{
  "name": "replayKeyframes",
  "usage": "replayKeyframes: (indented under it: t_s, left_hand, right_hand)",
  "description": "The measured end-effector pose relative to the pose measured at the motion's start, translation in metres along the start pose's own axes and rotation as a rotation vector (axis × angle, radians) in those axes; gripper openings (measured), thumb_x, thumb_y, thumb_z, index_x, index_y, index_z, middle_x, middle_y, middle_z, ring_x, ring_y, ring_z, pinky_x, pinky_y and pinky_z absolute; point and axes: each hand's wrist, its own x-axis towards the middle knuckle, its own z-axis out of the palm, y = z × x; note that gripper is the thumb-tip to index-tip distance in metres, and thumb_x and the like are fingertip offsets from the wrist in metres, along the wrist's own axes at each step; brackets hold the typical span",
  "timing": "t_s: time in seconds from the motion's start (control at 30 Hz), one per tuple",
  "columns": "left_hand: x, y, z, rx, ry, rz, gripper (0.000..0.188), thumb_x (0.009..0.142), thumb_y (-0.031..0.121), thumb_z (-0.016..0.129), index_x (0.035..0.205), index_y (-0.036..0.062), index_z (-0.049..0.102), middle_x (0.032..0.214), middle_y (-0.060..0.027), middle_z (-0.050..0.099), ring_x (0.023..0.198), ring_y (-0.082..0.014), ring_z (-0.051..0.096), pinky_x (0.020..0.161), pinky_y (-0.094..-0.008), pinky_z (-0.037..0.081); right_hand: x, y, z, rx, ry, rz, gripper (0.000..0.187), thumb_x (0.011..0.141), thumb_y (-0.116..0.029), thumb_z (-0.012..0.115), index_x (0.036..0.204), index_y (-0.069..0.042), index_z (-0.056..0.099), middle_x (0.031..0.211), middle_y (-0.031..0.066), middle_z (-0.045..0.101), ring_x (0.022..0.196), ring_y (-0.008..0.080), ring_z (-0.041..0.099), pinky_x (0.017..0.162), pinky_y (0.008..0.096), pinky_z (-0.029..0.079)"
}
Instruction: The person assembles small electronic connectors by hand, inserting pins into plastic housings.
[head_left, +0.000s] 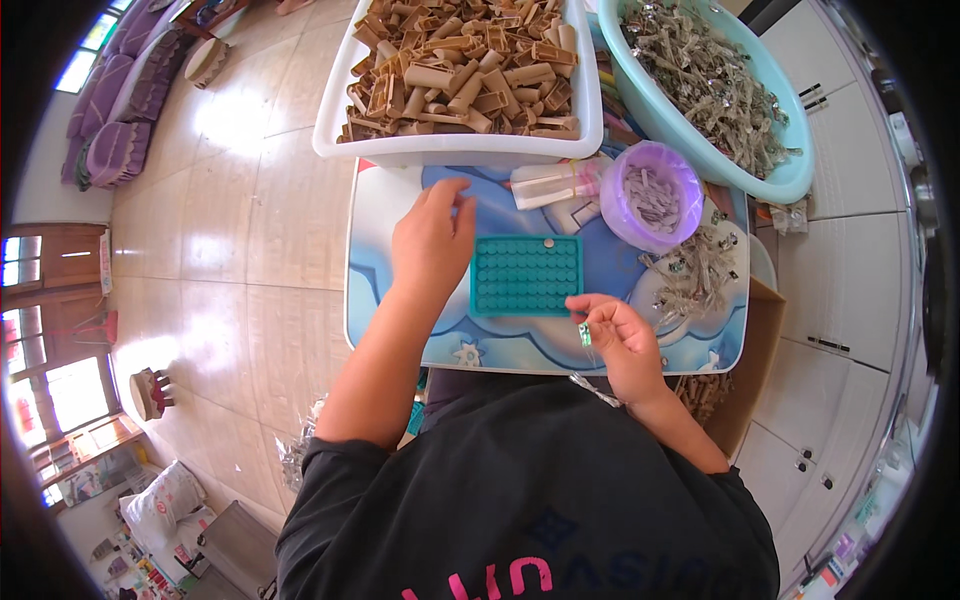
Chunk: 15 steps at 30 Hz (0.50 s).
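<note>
My right hand (pixel 628 345) is closed in a pinch around a small green circuit board (pixel 585 335) with thin wires trailing toward me. It is just off the near right corner of a teal tray (pixel 526 312) with rows of round wells. A small silver disc (pixel 549 243) sits at the tray's far edge. My left hand (pixel 432 238) hovers over the table left of the tray, thumb and fingers apart, with nothing visible in it. Right of the tray lies a loose pile of wired parts (pixel 695 272).
A white bin (pixel 460 148) of brown plastic housings stands at the far side. Beside it a pale teal basin (pixel 640 90) holds many wired parts. A purple bowl (pixel 617 228) contains small greyish pieces. Near it lies a clear packet (pixel 548 186). White cabinets (pixel 845 280) line the right.
</note>
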Motion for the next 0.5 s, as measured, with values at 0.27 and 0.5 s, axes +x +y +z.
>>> replayKeyframes:
  t_s: [0.27,0.5]
  left_hand:
    - [0.053,0.018,-0.057,0.164,0.428,0.36,0.047,0.077,0.019,0.068,0.118,0.0037,0.05,0.119,-0.0181,0.047,0.112,-0.0341,0.044,0.093,-0.0412,0.037]
    - [0.136,0.024,-0.044,0.491,0.02,0.142,0.096,0.061,0.066,0.068,0.135,0.0113,0.039,0.146,-0.0181,0.021,0.132,-0.0377,0.024,0.103,-0.0453,0.031]
  right_hand:
    - [-0.001,0.008,0.004,0.05,-0.115,0.102,0.006,0.091,-0.008,0.052,0.089,-0.003,0.054,0.106,0.0065,0.058,0.091,0.0087,0.05,0.081,0.0234,0.039]
    - [-0.003,0.007,0.007,0.081,-0.118,0.142,0.005,0.09,-0.007,0.052,0.09,-0.002,0.054,0.104,0.0065,0.057,0.09,0.0098,0.051,0.081,0.0237,0.04]
